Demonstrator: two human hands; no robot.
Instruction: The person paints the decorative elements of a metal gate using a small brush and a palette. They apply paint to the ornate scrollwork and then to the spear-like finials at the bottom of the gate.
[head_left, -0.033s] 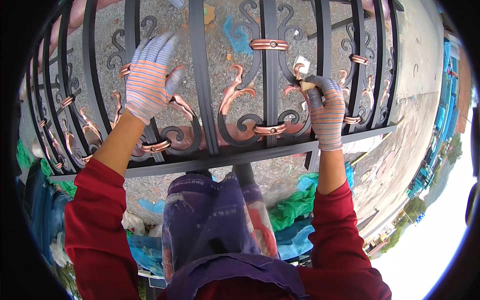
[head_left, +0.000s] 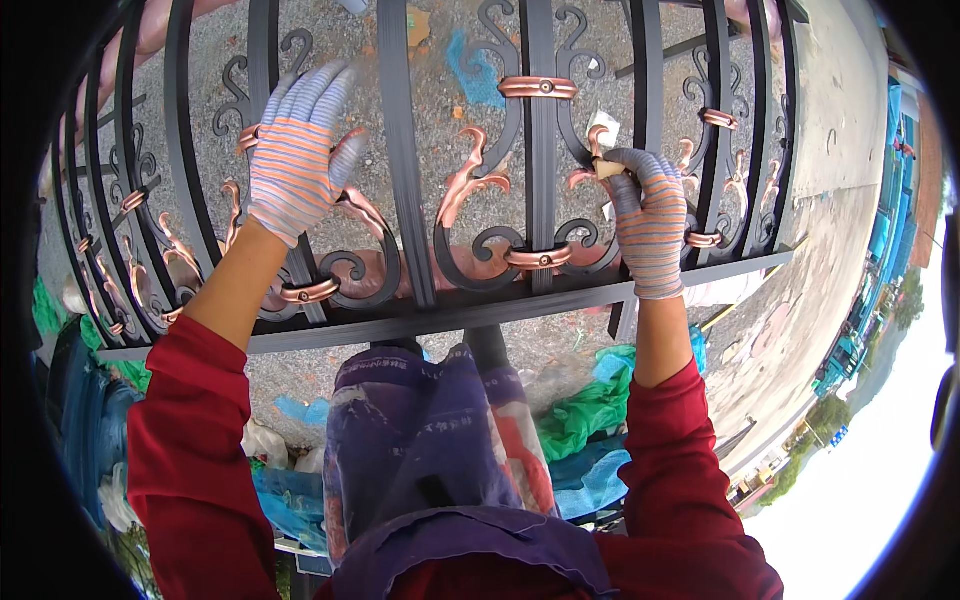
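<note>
A dark metal railing with upright bars and copper-coloured accents lies across the view. Both of my hands wear striped grey-and-orange gloves. My left hand is spread flat over a bar and scrollwork on the left, holding nothing. Between the thumb and fingers of my right hand is a small tan pad, pressed at the copper leaf tip of a scroll. Whether it is sponge or folded cloth, I cannot tell. Left of that, a matching copper leaf curls up from the middle scroll.
The railing's bottom rail runs in front of my legs. Green sheeting and blue netting lie on the ground by my feet. Pink wrapped material passes beneath the railing. Concrete paving stretches to the right.
My right hand and the tan pad have shifted very slightly left along the copper leaf tip. My left hand stays in nearly the same place.
</note>
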